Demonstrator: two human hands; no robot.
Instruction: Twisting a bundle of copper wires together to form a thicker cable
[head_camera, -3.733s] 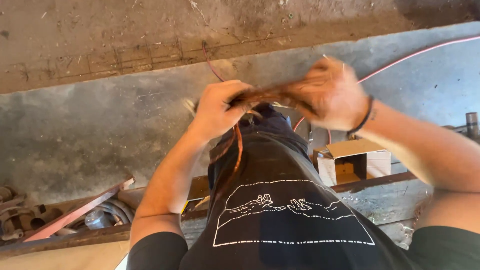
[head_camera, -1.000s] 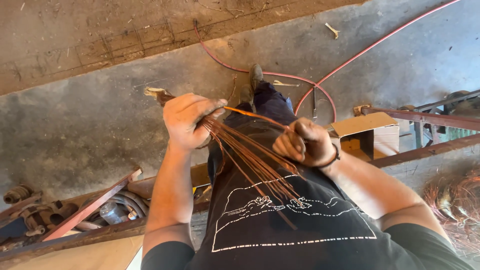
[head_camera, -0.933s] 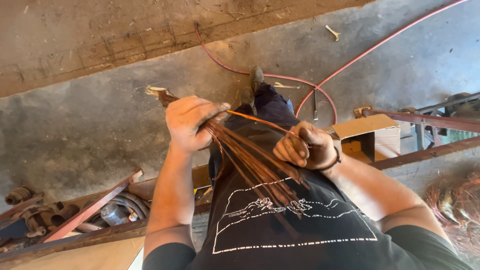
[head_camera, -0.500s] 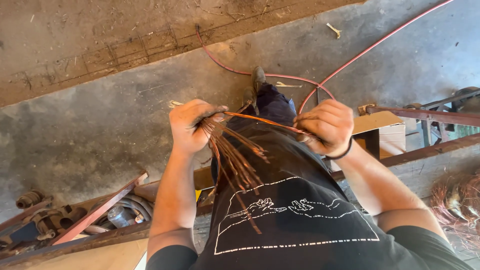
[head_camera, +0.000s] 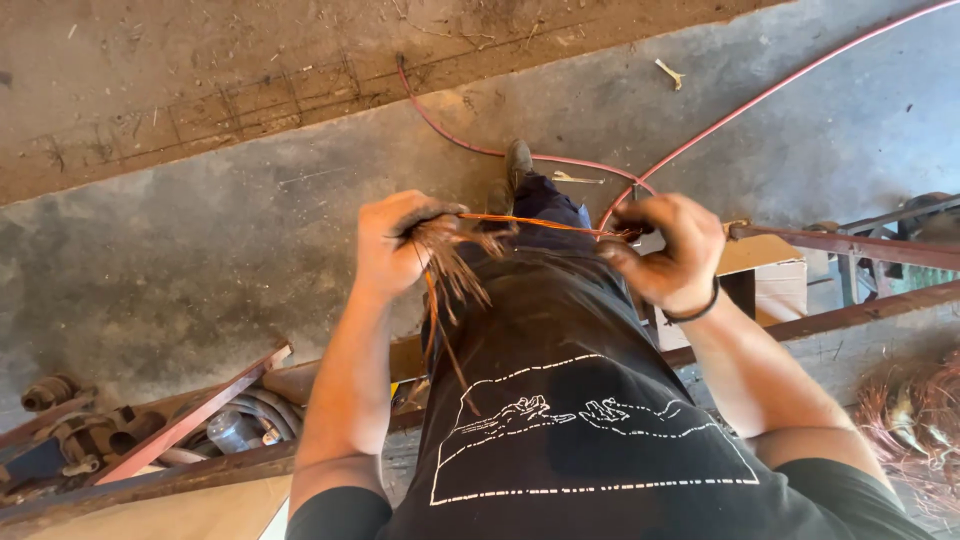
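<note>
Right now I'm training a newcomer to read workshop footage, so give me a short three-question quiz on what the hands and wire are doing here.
1. True or false: the left hand grips a bundle of copper wires whose loose ends hang down.
2. What runs between the left hand and the right hand? A) a red hose B) a single copper strand C) a metal bar
3. Fill in: on the floor at the far right lies a pile of tangled copper ___.

Key: 1 true; 2 B; 3 wire.
</note>
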